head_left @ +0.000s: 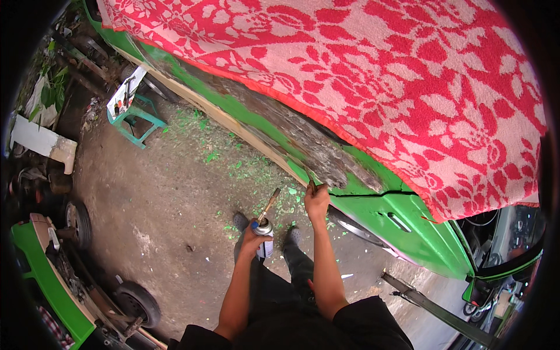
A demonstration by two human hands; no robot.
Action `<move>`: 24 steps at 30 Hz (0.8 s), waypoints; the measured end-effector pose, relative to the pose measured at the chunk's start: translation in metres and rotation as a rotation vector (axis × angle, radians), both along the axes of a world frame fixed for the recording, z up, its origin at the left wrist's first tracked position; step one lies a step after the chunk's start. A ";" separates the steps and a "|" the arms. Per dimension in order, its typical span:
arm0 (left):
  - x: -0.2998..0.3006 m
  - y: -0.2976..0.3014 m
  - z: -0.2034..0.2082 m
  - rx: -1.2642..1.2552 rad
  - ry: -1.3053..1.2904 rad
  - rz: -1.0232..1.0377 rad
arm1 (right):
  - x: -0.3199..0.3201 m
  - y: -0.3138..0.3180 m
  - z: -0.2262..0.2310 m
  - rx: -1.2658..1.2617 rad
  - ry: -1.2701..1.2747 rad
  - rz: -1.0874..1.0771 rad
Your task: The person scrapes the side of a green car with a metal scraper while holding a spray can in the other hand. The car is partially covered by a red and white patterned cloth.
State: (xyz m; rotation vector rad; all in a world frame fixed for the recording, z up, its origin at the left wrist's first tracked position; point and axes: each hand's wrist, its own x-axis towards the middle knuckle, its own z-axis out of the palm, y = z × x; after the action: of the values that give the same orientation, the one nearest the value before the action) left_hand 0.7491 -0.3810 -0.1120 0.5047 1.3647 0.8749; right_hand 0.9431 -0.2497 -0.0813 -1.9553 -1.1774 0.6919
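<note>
My left hand (254, 241) is closed around a gas torch (265, 248), a pale canister with a metal burner tube that points up and toward the car. My right hand (317, 201) is closed on a small dark scraper (312, 184), held against the lower side of the green car (408, 224); its blade is mostly hidden. Along the car's side runs a long stripped patch (280, 119), grey-brown, with green paint around it. A red and pink floral blanket (373, 87) covers the upper part of the car.
Green paint flakes (233, 166) litter the concrete floor (157, 204). A teal plastic stool (140, 119) with tools on it stands at the far left. Loose wheels (137, 303) and another green car body part (49, 280) lie at the near left. A long metal beam (437, 309) is at the right.
</note>
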 end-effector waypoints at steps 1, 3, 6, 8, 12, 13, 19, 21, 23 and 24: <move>0.005 0.003 0.005 0.021 0.032 0.003 | 0.007 0.003 -0.014 -0.003 -0.117 0.000; 0.005 -0.001 -0.001 0.002 0.014 0.017 | 0.011 0.007 -0.027 -0.020 -0.134 0.028; -0.007 -0.001 -0.001 0.021 0.016 0.026 | 0.009 0.004 -0.017 0.030 -0.070 0.074; -0.002 0.001 0.005 0.039 -0.009 0.039 | 0.019 -0.007 -0.003 -0.020 -0.006 0.079; 0.006 0.006 0.001 0.022 0.103 0.025 | 0.054 -0.014 -0.041 -0.225 0.482 0.076; 0.002 0.005 -0.002 0.021 0.106 0.017 | 0.049 -0.017 -0.029 -0.282 0.572 0.054; 0.008 0.007 0.005 0.071 0.099 -0.015 | 0.073 -0.020 -0.029 -0.265 0.228 0.194; 0.006 0.006 0.007 0.039 0.132 -0.064 | 0.078 -0.026 -0.037 -0.122 0.091 0.264; 0.000 -0.001 0.003 0.048 0.132 -0.033 | 0.078 -0.027 -0.030 -0.170 -0.029 0.439; -0.003 -0.005 0.000 0.053 0.131 -0.017 | 0.074 -0.026 -0.027 -0.102 -0.021 0.371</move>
State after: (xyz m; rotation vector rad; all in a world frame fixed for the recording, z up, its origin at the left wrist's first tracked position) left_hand 0.7465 -0.3865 -0.1115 0.6232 1.4566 0.8784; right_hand 1.0174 -0.2761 -0.1086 -1.8460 -1.5658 0.9385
